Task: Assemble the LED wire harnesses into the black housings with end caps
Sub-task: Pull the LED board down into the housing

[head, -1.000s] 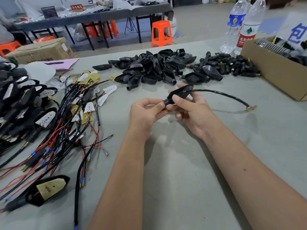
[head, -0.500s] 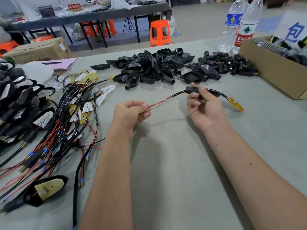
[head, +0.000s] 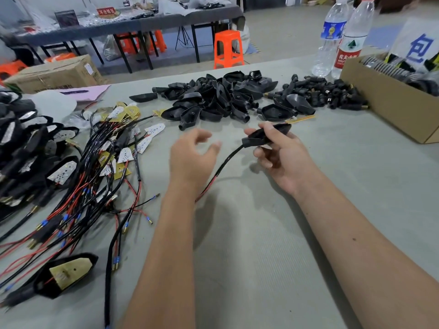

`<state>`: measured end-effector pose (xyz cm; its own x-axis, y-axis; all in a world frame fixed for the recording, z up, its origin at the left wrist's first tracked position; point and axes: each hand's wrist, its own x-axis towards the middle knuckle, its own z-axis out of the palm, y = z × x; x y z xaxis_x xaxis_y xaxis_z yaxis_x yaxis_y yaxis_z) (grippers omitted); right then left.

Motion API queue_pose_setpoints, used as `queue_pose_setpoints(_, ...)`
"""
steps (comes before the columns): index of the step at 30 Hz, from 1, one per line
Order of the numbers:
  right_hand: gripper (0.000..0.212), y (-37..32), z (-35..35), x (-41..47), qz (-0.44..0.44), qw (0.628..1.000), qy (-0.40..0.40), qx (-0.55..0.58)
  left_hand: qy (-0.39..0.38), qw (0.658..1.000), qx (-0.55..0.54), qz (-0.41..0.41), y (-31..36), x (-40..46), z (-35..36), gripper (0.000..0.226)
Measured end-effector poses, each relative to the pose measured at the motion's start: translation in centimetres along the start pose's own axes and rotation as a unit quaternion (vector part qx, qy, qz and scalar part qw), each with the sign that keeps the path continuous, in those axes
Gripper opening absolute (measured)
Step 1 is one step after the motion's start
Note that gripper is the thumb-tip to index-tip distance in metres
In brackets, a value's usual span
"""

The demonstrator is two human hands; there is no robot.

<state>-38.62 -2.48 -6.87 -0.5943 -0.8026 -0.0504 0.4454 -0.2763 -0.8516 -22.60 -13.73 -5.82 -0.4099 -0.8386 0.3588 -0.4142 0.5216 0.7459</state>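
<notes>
Right hand [head: 282, 153] has its grip pinched round a black housing [head: 266, 135], wire [head: 223, 167] trailing out below toward the counter. Left hand [head: 190, 155] hovers loose beside it, grip released, holding nothing. Looks like the wire's threaded; next probably an end cap from the pile [head: 332, 93] beyond.

Assembly workshop. Grey felt-covered worktable [head: 249, 233] bears a heap of black plastic housings [head: 213, 98], bundled red-and-black wire harnesses [head: 95, 176], and a brown cardboard parts box [head: 380, 103]. Orange plastic stools [head: 228, 48] stand on the concrete floor.
</notes>
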Motion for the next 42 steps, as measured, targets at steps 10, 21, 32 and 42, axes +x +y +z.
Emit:
queue_pose_setpoints(10,0.055,-0.5,0.0,0.3,-0.004,0.998,0.032,-0.049,-0.112,0.977,-0.173,-0.050,0.5,-0.3,2.0,0.003)
queue_pose_setpoints(21,0.009,-0.7,-1.0,0.8,-0.062,0.991,0.117,0.028,-0.105,0.990,-0.097,-0.001,-0.1,-0.1,1.3,0.007)
queue_pose_setpoints(32,0.003,-0.7,-1.5,0.9,-0.128,0.964,0.201,-0.120,-0.057,0.997,-0.053,0.009,-0.8,0.1,0.6,0.010)
queue_pose_setpoints(42,0.019,-0.5,-1.4,0.7,-0.093,0.960,0.135,-0.225,-0.120,0.992,-0.034,0.017,-0.6,-0.1,0.6,0.015)
